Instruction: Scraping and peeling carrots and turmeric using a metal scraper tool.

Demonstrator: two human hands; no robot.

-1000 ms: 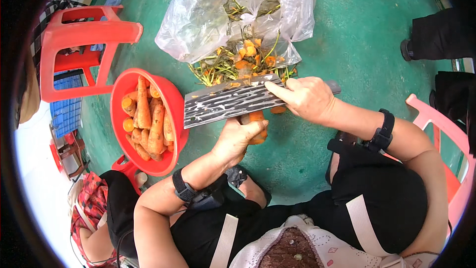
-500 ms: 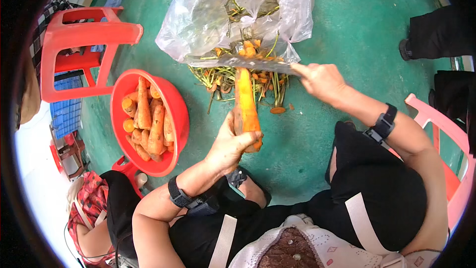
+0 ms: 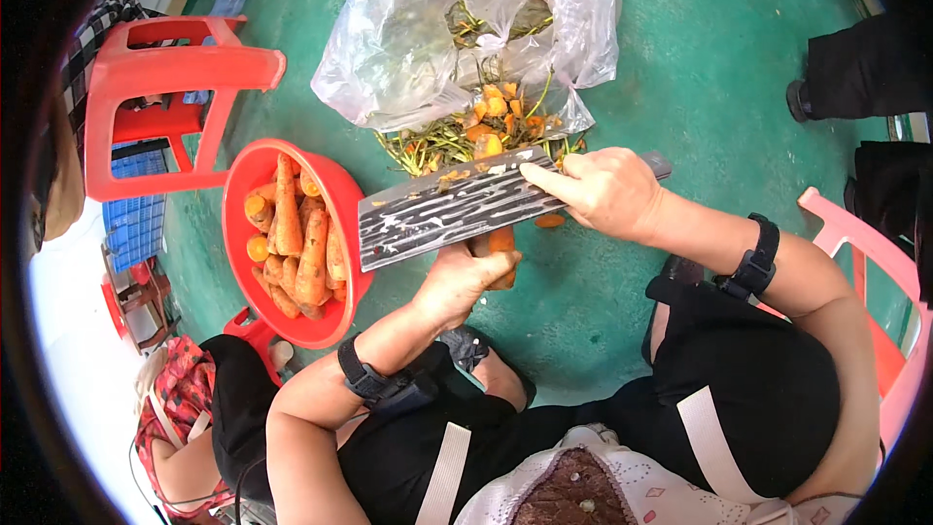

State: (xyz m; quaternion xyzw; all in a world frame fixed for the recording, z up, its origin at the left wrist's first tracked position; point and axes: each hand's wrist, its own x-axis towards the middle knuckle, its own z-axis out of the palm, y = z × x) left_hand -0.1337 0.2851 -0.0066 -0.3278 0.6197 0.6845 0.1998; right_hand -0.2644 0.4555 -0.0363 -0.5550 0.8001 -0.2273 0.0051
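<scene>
My right hand (image 3: pixel 604 192) grips a broad steel cleaver (image 3: pixel 447 217), its flat blade lying sideways and streaked with carrot scrapings. Under the blade my left hand (image 3: pixel 461 282) holds an orange carrot (image 3: pixel 500 245), mostly hidden by the cleaver. To the left stands a red plastic bowl (image 3: pixel 240 183) filled with several scraped carrots (image 3: pixel 303 243). Ahead on the green floor lies a pile of carrot tops and peelings (image 3: pixel 476 131) on a clear plastic bag (image 3: pixel 418 29).
A red plastic stool (image 3: pixel 165 87) stands at the upper left, with a blue crate (image 3: pixel 136 224) below it. A pink chair (image 3: pixel 875 311) sits at my right. Another person's dark trouser leg and shoe (image 3: pixel 836 78) show at the upper right. Someone in patterned cloth (image 3: pixel 175 408) crouches lower left.
Half a second ago the carrot stood upright in my left hand with the blade edge-on. Now the cleaver lies flat across the carrot, as it did a second ago.
</scene>
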